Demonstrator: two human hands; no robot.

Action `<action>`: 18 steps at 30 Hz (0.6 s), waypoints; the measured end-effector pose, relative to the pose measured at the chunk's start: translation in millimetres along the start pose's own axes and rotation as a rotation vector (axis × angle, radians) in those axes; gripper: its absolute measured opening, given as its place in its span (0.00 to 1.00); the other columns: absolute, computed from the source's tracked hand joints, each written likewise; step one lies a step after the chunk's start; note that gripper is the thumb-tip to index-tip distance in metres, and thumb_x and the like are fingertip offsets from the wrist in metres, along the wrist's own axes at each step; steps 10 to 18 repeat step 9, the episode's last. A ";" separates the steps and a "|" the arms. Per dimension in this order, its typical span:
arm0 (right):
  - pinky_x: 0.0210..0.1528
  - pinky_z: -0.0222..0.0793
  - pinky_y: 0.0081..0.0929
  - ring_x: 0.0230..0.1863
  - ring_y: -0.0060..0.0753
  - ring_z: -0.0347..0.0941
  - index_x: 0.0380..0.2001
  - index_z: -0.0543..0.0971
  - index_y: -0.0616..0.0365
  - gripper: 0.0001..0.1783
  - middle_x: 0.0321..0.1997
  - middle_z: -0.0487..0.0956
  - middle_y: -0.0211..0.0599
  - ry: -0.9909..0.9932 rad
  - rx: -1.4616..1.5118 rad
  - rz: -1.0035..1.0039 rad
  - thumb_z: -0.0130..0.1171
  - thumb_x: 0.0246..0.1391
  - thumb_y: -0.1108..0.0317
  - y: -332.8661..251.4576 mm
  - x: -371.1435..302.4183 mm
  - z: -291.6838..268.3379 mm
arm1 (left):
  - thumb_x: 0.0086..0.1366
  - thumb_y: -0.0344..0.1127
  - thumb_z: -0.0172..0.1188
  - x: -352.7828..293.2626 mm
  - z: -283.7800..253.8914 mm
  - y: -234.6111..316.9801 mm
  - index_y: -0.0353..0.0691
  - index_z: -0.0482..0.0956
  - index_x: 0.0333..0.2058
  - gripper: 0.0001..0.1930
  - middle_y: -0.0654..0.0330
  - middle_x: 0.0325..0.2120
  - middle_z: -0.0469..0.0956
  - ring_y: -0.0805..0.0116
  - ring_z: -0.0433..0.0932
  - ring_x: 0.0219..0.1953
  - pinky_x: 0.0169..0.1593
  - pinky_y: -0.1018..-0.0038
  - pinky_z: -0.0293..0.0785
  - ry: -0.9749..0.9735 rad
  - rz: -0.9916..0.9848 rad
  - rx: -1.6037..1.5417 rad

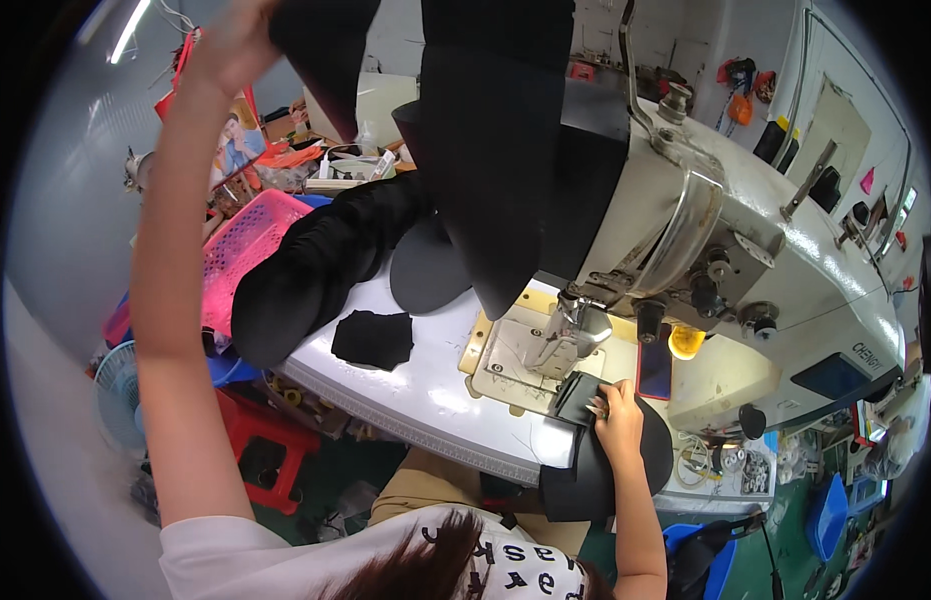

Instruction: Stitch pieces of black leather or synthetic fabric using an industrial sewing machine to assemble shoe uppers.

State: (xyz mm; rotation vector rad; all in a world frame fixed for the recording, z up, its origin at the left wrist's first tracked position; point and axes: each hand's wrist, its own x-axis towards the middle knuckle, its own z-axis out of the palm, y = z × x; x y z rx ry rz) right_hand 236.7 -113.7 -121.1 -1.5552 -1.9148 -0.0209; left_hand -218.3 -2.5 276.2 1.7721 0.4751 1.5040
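My left hand (240, 50) is raised high at the upper left, partly cut off by the picture's edge. It grips a dark black fabric piece (325, 40) by its edge. Low on the right, my right hand (617, 420) pinches a folded stack of black fabric (577, 398) beside the sewing machine's presser foot (580, 335). Beneath that hand, a wider curved black piece (650, 450) hangs over the table's front edge. The white industrial sewing machine (785, 240) stands just beyond my right hand.
Long black panels (495, 150) block the view of the upper middle. A row of stacked rounded black pieces (325, 260) and a small black piece (373, 340) lie left on the white table (435, 400). Pink basket (250, 240), red stool (270, 450) and phone (654, 368) are around.
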 end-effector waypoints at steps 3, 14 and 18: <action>0.30 0.70 0.35 0.30 0.42 0.73 0.33 0.75 0.62 0.12 0.33 0.70 0.39 0.015 -0.034 -0.083 0.59 0.40 0.78 -4.8 7.4 10.4 | 0.65 0.32 0.50 -3.0 74.7 68.2 0.30 0.71 0.46 0.14 0.56 0.40 0.78 0.70 0.78 0.40 0.47 0.75 0.74 -0.053 0.088 0.118; 0.30 0.70 0.34 0.30 0.41 0.73 0.34 0.76 0.61 0.12 0.33 0.70 0.38 0.048 -0.068 -0.089 0.60 0.41 0.76 3.1 3.6 9.2 | 0.62 0.29 0.55 39.6 83.4 6.3 0.28 0.71 0.46 0.15 0.55 0.40 0.78 0.69 0.79 0.39 0.47 0.77 0.74 -0.886 -0.129 -0.389; 0.30 0.70 0.34 0.30 0.41 0.73 0.34 0.76 0.61 0.12 0.33 0.70 0.38 0.048 -0.068 -0.089 0.60 0.41 0.76 3.1 3.6 9.2 | 0.62 0.29 0.55 39.6 83.4 6.3 0.28 0.71 0.46 0.15 0.55 0.40 0.78 0.69 0.79 0.39 0.47 0.77 0.74 -0.886 -0.129 -0.389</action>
